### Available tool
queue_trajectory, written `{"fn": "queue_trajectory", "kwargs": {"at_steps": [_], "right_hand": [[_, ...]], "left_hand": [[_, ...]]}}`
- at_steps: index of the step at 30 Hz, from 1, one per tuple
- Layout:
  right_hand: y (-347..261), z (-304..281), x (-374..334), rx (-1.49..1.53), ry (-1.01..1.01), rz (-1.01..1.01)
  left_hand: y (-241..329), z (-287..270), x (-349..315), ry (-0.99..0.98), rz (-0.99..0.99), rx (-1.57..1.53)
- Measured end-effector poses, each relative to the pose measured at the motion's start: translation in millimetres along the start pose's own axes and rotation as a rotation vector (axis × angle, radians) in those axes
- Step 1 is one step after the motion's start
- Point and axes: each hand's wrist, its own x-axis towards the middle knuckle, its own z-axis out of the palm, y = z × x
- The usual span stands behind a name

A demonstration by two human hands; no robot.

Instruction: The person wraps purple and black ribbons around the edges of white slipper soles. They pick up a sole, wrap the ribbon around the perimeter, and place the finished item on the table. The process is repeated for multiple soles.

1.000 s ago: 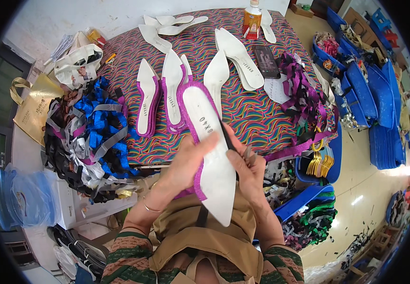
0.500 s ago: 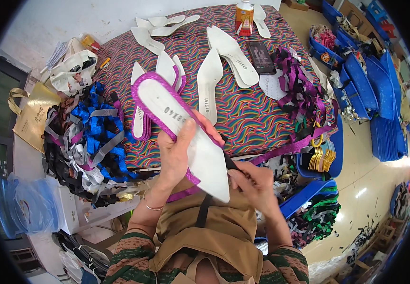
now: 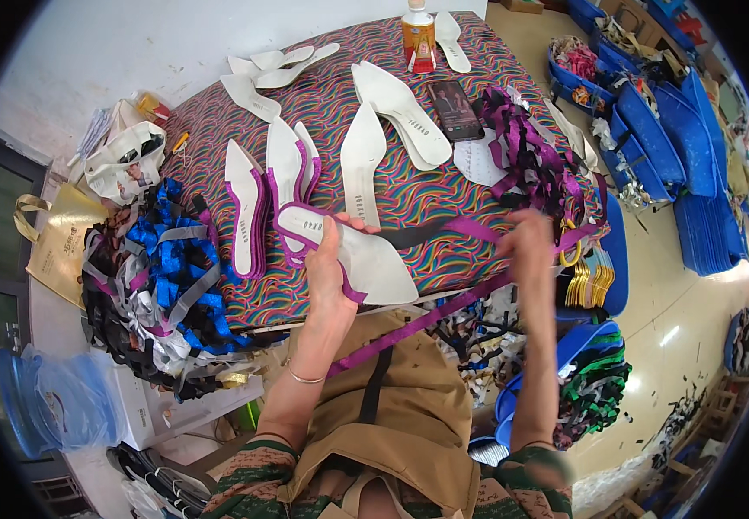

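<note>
My left hand (image 3: pixel 326 275) grips a white pointed shoe insole (image 3: pixel 373 266), thumb on top, over the front of the table. Shiny purple trim edges its rounded heel and part of its sides. A ribbon (image 3: pixel 471 227), black on one face and purple on the other, stretches from the insole's far edge to my right hand (image 3: pixel 528 246). Though blurred, that hand seems closed on the ribbon. Yellow-handled scissors (image 3: pixel 572 253) are just right of it. Beyond my left hand, a stack of purple-edged insoles (image 3: pixel 249 212) lies beside more trimmed ones (image 3: pixel 284 164).
Plain white insoles (image 3: pixel 361 156) lie across the patterned tablecloth (image 3: pixel 323 95). A phone (image 3: pixel 455 111) and a bottle (image 3: pixel 419 39) are farther back. Purple ribbon scraps (image 3: pixel 526 147) heap at right, blue and grey ones (image 3: pixel 176 259) at left. Blue bins (image 3: pixel 643 147) stand on the floor.
My right hand has moved from the insole's edge out to the right, drawing the ribbon out straight. My left hand has tilted the insole so its tip points more to the right.
</note>
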Motion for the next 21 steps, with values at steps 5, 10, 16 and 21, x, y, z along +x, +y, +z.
{"fn": "queue_trajectory", "kwargs": {"at_steps": [5,10,16,21], "right_hand": [[29.8,91.2,-68.0,0.865,-0.313,0.566],[27.0,112.6,-77.1,1.162,-0.384,0.456],[13.1,117.9,-68.6,1.084,-0.256,0.401],[22.7,119.0,-70.2,1.001,-0.201,0.274]], "left_hand": [[0.1,2.1,-7.2,0.018,0.024,0.004],[2.7,7.7,-20.5,-0.001,0.073,0.032],[2.1,9.5,-28.9,-0.016,0.114,0.029],[3.6,12.0,-33.7,-0.045,0.131,0.041]]}}
